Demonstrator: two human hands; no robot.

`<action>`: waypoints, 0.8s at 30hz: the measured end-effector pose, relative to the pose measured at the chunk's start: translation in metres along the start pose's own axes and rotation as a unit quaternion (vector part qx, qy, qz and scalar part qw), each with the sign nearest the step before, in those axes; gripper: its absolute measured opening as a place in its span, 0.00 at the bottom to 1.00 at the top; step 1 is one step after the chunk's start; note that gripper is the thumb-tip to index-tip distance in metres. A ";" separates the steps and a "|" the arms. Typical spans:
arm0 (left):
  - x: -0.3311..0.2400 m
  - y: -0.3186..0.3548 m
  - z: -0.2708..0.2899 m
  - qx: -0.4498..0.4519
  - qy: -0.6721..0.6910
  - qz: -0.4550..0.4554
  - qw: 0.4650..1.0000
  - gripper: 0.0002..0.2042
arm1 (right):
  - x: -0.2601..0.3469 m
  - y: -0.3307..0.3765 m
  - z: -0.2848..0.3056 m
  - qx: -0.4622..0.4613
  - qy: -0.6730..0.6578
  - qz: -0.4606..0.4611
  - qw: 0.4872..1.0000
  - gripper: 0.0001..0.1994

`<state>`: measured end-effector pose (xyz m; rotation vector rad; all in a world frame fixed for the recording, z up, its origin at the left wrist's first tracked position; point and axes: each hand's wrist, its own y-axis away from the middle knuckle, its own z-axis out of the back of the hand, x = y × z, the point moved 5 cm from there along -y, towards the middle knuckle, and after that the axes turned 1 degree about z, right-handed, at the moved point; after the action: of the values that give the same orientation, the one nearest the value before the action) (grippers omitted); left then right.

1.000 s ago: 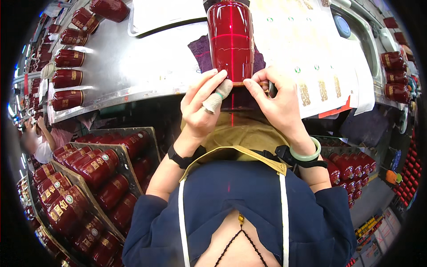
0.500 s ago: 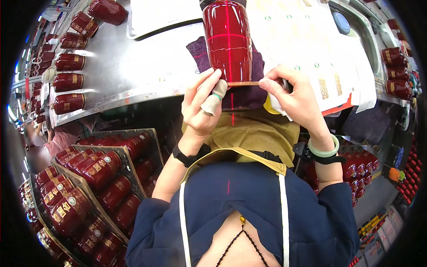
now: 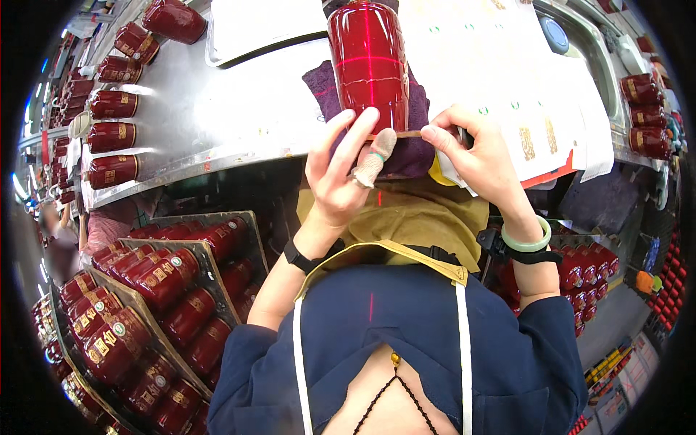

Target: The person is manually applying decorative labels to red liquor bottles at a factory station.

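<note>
- Right now the glossy dark-red glazed cylindrical jar lies on its side on a purple cloth pad at the near edge of the long steel workbench, its base end toward the person.
- The left hand presses spread fingers against the jar's lower end; one finger wears a pale cot. It rests on the jar rather than closing round it.
- The right hand pinches one end of a thin gold-brown strip stretched across to the left fingertips at the jar's base. So the hands are apart, joined only by that strip.
- Handling, as I judge it: the jar looks ceramic, so stiff, fairly heavy and breakable, and the glaze looks slick. Being round, it would roll if not for the cloth. The safest hold seems to be round the barrel with a full palm. The strip looks light and limp, best taken by its ends.
- Counts: one jar in hand, one strip, one cloth pad. About five similar red jars lie along the bench's left side, three more at the far right, and many, too many to count, fill the trays below left.
- White printed label sheets lie spread to the right of the jar; I cannot tell how many.
</note>
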<state>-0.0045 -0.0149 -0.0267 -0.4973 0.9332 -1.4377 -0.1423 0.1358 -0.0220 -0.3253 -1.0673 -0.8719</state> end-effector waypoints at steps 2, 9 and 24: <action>0.004 0.000 0.000 -0.019 0.047 0.004 0.999 0.11 | 0.001 0.000 -0.001 -0.004 0.004 0.015 1.000 0.11; 0.022 0.015 0.002 -0.093 0.153 0.135 0.975 0.12 | 0.004 0.002 -0.001 -0.004 0.022 0.055 0.998 0.10; 0.007 0.001 0.000 -0.060 0.062 0.048 0.995 0.09 | 0.000 0.001 0.002 -0.013 0.001 0.019 1.000 0.12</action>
<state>-0.0048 -0.0212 -0.0290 -0.4501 1.1322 -1.3429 -0.1432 0.1375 -0.0214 -0.3661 -1.0444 -0.8521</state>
